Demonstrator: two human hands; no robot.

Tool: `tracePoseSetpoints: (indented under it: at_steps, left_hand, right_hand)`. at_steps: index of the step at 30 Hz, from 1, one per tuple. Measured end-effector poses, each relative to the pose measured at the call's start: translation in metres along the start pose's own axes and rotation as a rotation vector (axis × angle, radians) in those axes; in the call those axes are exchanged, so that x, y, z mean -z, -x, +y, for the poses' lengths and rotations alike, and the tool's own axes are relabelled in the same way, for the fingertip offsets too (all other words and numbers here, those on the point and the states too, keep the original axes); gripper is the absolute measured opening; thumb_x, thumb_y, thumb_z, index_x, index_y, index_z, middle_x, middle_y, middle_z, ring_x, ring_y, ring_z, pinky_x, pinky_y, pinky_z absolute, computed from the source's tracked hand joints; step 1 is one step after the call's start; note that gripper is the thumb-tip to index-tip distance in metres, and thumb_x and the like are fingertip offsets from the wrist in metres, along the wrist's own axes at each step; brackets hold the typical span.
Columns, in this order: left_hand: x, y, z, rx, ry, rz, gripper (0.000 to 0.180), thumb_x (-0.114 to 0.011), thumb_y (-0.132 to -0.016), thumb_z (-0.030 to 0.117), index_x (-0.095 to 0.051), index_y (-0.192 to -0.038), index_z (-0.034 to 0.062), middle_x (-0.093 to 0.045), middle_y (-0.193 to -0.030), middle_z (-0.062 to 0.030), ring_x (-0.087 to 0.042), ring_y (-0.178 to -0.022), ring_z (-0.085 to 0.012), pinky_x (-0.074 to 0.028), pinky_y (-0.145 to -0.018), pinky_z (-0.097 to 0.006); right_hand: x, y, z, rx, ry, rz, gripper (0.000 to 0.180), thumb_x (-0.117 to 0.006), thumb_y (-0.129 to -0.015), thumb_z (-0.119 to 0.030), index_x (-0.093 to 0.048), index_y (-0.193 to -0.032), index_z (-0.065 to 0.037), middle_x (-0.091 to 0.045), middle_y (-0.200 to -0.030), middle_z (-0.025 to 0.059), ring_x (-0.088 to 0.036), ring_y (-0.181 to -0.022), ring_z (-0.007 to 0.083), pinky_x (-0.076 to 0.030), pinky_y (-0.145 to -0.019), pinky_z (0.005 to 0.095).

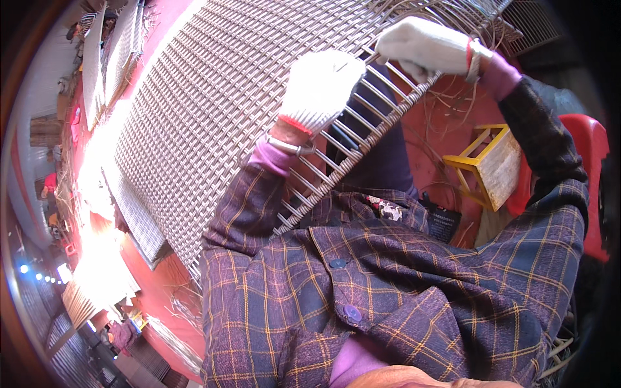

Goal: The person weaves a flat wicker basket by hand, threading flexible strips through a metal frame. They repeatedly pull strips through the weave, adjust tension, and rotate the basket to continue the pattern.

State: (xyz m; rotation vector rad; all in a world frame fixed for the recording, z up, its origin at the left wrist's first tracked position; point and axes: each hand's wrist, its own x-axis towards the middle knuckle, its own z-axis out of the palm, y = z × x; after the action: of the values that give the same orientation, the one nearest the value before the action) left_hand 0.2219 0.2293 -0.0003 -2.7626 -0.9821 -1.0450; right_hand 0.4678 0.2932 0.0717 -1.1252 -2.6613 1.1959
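Note:
A large panel of grey-brown wicker [213,77] slants across in front of me, closely woven up to a band of bare ribs beside its wrapped rim [381,126]. My left hand [321,87], in a white knit glove with a red cuff edge, rests closed at the weave's border; glare washes out its fingers and hides what they hold. To its right, my right hand [424,48], gloved alike, bends its fingers around a wicker strand [371,58] at the ribs, near the rim. Bracelets circle both wrists.
Loose strands [446,97] hang beyond the rim at right. A small yellow-framed wooden stool [498,168] and a red plastic chair [585,149] stand on the right. More woven panels [116,58] lean at far left, with strong sunlight on the red floor [171,284].

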Motion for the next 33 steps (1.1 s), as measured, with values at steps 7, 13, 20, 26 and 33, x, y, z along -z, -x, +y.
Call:
tracePoseSetpoints:
  at_steps: [7,13,20,26,33]
  left_hand:
    - [-0.021,0.014,-0.017,0.098,-0.117,-0.221,0.021,-0.065,-0.097,0.024,-0.077,-0.088,0.0089,-0.073,-0.083,-0.0124,-0.071,-0.076,-0.0336,-0.057,-0.069,-0.047]
    - [-0.047,0.006,-0.011,0.243,-0.066,-0.247,0.022,-0.065,-0.099,0.024,-0.075,-0.087,0.0084,-0.072,-0.084,-0.0123,-0.070,-0.078,-0.0353,-0.056,-0.071,-0.049]
    - [-0.027,0.015,0.012,0.344,0.180,0.075,0.014,-0.071,-0.101,0.016,-0.079,-0.100,0.0046,-0.075,-0.086,-0.0101,-0.071,-0.074,-0.0234,-0.056,-0.067,-0.036]
    - [-0.018,-0.006,0.017,0.544,0.484,0.222,0.018,-0.072,-0.103,0.011,-0.079,-0.115,-0.0019,-0.078,-0.092,-0.0049,-0.064,-0.063,-0.0051,-0.051,-0.058,-0.022]
    - [-0.039,-0.056,-0.005,0.447,0.539,-0.122,0.019,-0.067,-0.099,0.024,-0.080,-0.095,0.0090,-0.077,-0.082,-0.0122,-0.072,-0.073,-0.0253,-0.058,-0.065,-0.042]
  right_hand:
    - [-0.013,-0.020,0.027,-0.310,-0.303,-0.178,0.054,-0.048,-0.106,-0.013,-0.054,-0.158,-0.002,-0.067,-0.064,0.0048,-0.070,-0.054,0.0132,-0.055,-0.046,0.0216]
    - [-0.011,-0.023,0.006,-0.316,-0.415,-0.183,0.043,-0.055,-0.104,-0.017,-0.067,-0.142,-0.003,-0.065,-0.063,0.0039,-0.069,-0.053,0.0125,-0.051,-0.044,0.0234]
    - [-0.002,-0.030,0.007,-0.257,-0.015,-0.156,0.028,-0.067,-0.098,-0.020,-0.068,-0.080,0.001,-0.062,-0.058,0.0031,-0.064,-0.045,0.0134,-0.048,-0.041,0.0285]
    - [0.046,0.009,0.020,-0.222,0.154,0.098,0.026,-0.067,-0.100,-0.022,-0.071,-0.085,-0.001,-0.061,-0.061,0.0039,-0.058,-0.051,0.0115,-0.047,-0.051,0.0306]
    - [0.047,0.004,0.021,0.692,0.499,0.413,0.021,-0.069,-0.094,-0.025,-0.073,-0.086,-0.006,-0.068,-0.079,0.0111,-0.068,-0.075,0.0293,-0.054,-0.070,0.0435]
